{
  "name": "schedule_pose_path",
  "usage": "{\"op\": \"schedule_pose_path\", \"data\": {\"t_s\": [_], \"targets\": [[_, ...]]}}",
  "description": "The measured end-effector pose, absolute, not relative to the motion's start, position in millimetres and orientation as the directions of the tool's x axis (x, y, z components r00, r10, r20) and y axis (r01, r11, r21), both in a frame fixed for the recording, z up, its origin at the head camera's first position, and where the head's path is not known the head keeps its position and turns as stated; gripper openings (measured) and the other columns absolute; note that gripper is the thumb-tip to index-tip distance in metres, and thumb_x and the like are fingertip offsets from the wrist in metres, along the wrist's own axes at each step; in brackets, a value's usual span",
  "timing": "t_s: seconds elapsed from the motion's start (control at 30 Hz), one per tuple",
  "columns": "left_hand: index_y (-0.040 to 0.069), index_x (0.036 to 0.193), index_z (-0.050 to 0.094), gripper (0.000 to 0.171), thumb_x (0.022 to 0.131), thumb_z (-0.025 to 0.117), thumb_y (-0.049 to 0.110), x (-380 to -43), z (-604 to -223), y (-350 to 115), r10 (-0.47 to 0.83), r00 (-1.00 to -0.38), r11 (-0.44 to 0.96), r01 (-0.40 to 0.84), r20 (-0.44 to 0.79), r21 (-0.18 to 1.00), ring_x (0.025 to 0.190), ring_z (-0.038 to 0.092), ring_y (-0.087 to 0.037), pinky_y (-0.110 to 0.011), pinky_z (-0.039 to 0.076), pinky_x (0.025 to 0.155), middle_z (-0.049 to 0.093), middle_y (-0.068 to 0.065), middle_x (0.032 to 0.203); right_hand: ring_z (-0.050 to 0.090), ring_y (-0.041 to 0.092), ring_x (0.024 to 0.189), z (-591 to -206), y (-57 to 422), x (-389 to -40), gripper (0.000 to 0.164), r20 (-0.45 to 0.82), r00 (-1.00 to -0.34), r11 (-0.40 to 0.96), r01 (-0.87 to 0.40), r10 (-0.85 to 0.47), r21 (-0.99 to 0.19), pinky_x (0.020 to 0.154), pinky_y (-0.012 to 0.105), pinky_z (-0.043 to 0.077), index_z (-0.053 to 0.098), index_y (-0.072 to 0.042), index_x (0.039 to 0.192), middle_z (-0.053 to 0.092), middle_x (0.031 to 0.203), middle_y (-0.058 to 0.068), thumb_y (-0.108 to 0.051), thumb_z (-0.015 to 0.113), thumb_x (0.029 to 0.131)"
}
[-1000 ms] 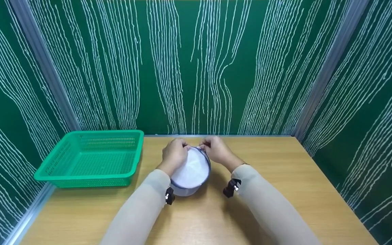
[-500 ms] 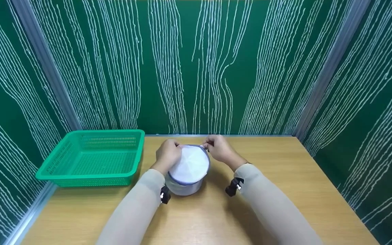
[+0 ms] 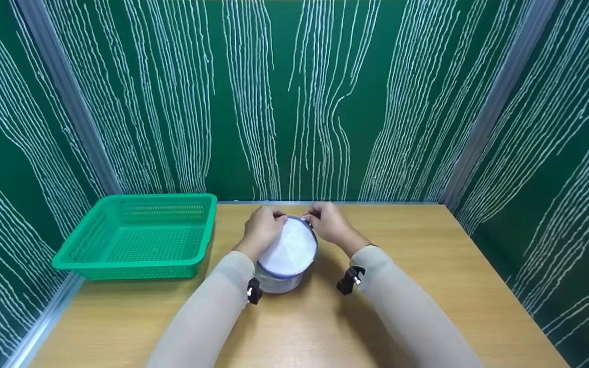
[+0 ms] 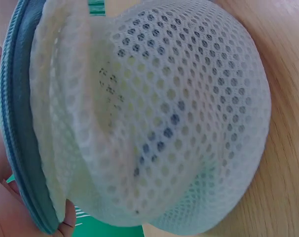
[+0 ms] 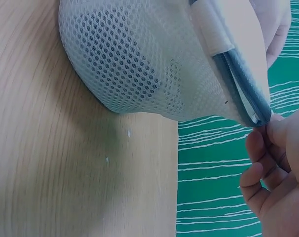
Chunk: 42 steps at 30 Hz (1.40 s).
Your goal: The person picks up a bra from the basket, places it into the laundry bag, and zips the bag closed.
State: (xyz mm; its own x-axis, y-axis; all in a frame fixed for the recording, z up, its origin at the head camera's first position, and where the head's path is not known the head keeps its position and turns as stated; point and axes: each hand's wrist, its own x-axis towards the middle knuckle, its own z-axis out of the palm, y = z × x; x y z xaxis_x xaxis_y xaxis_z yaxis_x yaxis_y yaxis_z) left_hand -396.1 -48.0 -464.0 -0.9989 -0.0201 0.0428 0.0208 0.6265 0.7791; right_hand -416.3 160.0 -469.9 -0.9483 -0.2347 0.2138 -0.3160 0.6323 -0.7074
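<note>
A round white mesh laundry bag [image 3: 288,248] with a blue-grey zipper [image 4: 23,128] around its lid stands on the table, its flat top tilted up. My left hand [image 3: 264,230] grips the far left part of its rim, thumb over the edge. At the far right of the rim, my right hand [image 3: 328,224] pinches the zipper's end. In the right wrist view, a narrow gap shows between the zipper tapes [image 5: 243,91] right by the fingertips [image 5: 256,140]. Through the mesh [image 4: 174,108], the left wrist view shows dark blue marks. My right palm hides the zipper pull.
A green plastic basket [image 3: 136,266] stands at the left of the wooden table [image 3: 407,271]. Green walls [image 3: 243,153] with white wavy lines rise at the back and sides, joined by grey metal posts [image 3: 494,102].
My left hand slid left along the rim with the bag shifting, then came back right. My right hand moved slightly right and keeps its pinch at the rim.
</note>
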Motion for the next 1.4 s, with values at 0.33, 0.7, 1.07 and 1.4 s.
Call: {"op": "schedule_pose_path", "data": {"t_s": [0.33, 0.7, 1.07, 1.4], "targets": [[0.016, 0.111, 0.082, 0.018, 0.115, 0.068, 0.027, -395.3, -466.0, -54.2, -0.018, -0.999, 0.624, 0.026, 0.048, 0.781, 0.108, 0.071, -0.023, -0.043, 0.062, 0.098, 0.078, -0.003, 0.115, 0.071, 0.020, 0.094, -468.3, 156.9, -413.9, 0.012, 0.219, -0.948, 0.622, -0.318, -0.232, -0.716, 0.081, 0.032, 0.064, 0.081, -0.005, 0.106, 0.080, 0.106, 0.012, -0.002, 0.070, 0.111], [0.014, 0.115, 0.081, 0.022, 0.116, 0.065, 0.030, -393.8, -467.6, -64.4, -0.047, -0.998, 0.609, 0.004, 0.041, 0.793, 0.114, 0.072, -0.026, -0.046, 0.062, 0.105, 0.078, -0.006, 0.118, 0.074, 0.022, 0.095, -469.6, 160.2, -412.7, 0.012, 0.221, -0.947, 0.626, -0.319, -0.232, -0.712, 0.083, 0.035, 0.067, 0.080, -0.006, 0.106, 0.081, 0.106, 0.012, -0.001, 0.070, 0.110], [0.010, 0.116, 0.082, 0.025, 0.114, 0.065, 0.029, -394.4, -473.1, -75.6, -0.095, -0.994, 0.613, -0.018, 0.050, 0.790, 0.116, 0.073, -0.028, -0.048, 0.059, 0.108, 0.080, -0.009, 0.122, 0.076, 0.022, 0.096, -473.4, 165.9, -412.8, 0.012, 0.218, -0.950, 0.625, -0.313, -0.226, -0.715, 0.083, 0.034, 0.067, 0.080, -0.005, 0.105, 0.082, 0.105, 0.013, 0.001, 0.070, 0.108], [0.013, 0.115, 0.084, 0.024, 0.111, 0.066, 0.028, -393.0, -470.4, -71.3, -0.081, -0.994, 0.630, 0.000, 0.066, 0.776, 0.119, 0.075, -0.028, -0.049, 0.060, 0.108, 0.082, -0.007, 0.124, 0.077, 0.021, 0.098, -472.7, 158.8, -410.8, 0.013, 0.227, -0.948, 0.604, -0.317, -0.223, -0.731, 0.085, 0.033, 0.066, 0.081, -0.003, 0.106, 0.082, 0.106, 0.014, -0.001, 0.069, 0.110]]}}
